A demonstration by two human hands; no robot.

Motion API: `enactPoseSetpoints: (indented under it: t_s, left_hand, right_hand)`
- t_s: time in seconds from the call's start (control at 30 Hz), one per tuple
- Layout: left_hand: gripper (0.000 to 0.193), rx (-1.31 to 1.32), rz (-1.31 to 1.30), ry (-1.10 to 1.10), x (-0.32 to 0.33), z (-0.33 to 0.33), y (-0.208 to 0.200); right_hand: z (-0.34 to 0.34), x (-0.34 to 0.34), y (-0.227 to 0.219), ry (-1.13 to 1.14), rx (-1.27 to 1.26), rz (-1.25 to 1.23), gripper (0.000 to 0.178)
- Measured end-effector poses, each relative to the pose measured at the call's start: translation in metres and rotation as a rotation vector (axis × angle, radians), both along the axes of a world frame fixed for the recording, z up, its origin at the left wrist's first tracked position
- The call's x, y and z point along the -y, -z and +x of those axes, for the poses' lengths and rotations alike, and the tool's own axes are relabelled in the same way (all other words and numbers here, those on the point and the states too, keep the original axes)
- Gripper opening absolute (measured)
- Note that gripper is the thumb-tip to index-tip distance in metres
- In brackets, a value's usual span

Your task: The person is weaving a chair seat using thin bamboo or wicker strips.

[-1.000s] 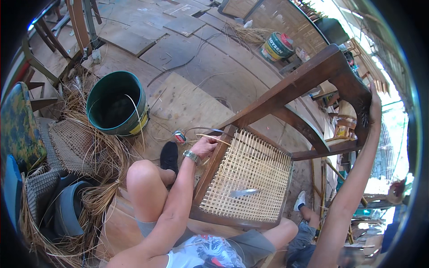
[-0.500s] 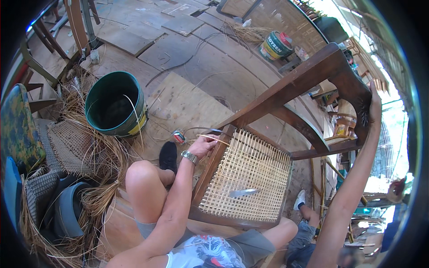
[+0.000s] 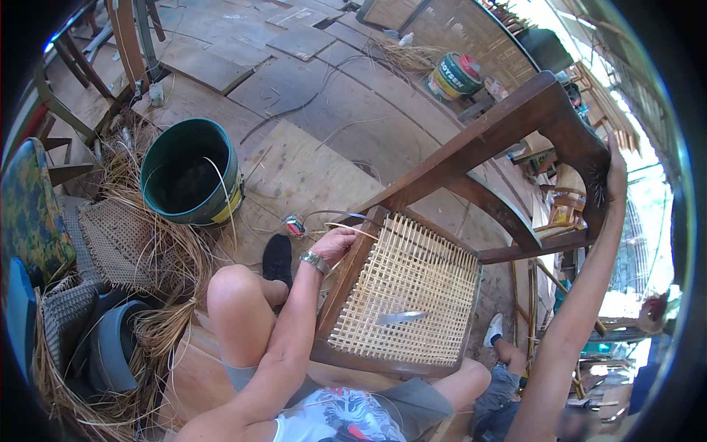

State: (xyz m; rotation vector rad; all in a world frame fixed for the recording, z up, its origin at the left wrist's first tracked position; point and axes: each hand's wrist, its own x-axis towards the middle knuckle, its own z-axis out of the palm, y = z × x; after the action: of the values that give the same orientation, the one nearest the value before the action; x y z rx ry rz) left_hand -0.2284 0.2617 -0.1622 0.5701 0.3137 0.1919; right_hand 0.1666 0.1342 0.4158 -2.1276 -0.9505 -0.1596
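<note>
A dark wooden chair lies tilted across my lap, its woven cane seat facing up. At the seat's left rail, my left hand, with a metal watch on its wrist, is closed round a pale cane strand that runs into the weave. A dark thin strip curves out beside it. My right hand grips the carved top of the chair's back at the far right; its fingers are partly hidden behind the wood. On the woven seat rests a thin metal blade-like tool.
A green bucket stands at the left, among loose cane strands and woven pieces. A small red can lies by my foot. Another paint bucket stands farther back. Someone's leg shows at lower right.
My left hand has turned slightly at the seat rail, its fingers drawn in more. My right hand and the chair have barely moved.
</note>
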Motion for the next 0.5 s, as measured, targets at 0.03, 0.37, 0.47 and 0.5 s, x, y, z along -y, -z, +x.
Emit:
enactPoseSetpoints:
  t_s: [0.03,0.37,0.47,0.5]
  left_hand:
    - [0.022,0.038,-0.04,-0.008,0.001,0.0,0.001]
    - [0.023,0.003,-0.055,0.01,0.004,-0.002,-0.012]
    - [0.025,0.048,-0.114,0.026,0.005,-0.002,-0.009]
    - [0.026,0.055,-0.079,0.037,0.003,-0.004,-0.007]
  right_hand:
    - [-0.002,-0.001,0.0,0.003,0.015,0.004,0.075]
    - [0.004,0.001,0.0,0.03,-0.035,-0.027,0.068]
    - [0.006,0.005,0.002,0.067,0.171,-0.085,0.069]
    - [-0.001,0.004,0.01,0.092,0.252,-0.044,0.066]
